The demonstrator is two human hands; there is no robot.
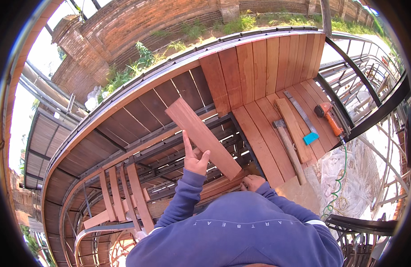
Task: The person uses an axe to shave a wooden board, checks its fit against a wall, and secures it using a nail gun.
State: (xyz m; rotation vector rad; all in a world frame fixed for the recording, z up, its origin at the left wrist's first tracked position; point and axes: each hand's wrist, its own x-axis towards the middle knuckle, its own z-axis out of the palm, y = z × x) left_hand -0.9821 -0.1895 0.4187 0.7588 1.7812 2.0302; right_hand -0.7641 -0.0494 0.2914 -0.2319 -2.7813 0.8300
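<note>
A flat reddish-brown wooden board point(203, 137) slants over the dark metal frame in front of me. My left hand point(195, 160) is at its near-left edge, index finger stretched along the wood, thumb apart and the other fingers curled against it. Close to the board's lower end is my right hand point(253, 182), with its fingers bent in beside a stack of boards point(216, 189). What the right fingers grip, if anything, is hidden. Part of the stack disappears behind my blue top.
On the planked seat point(254, 138) at right lie a hammer point(289, 151), a wooden batten point(292, 133), a square with a teal handle point(310, 138) and an orange nail gun point(332, 122) with a green coiled hose point(340, 187). Several loose boards point(138, 196) rest across the curved frame at left.
</note>
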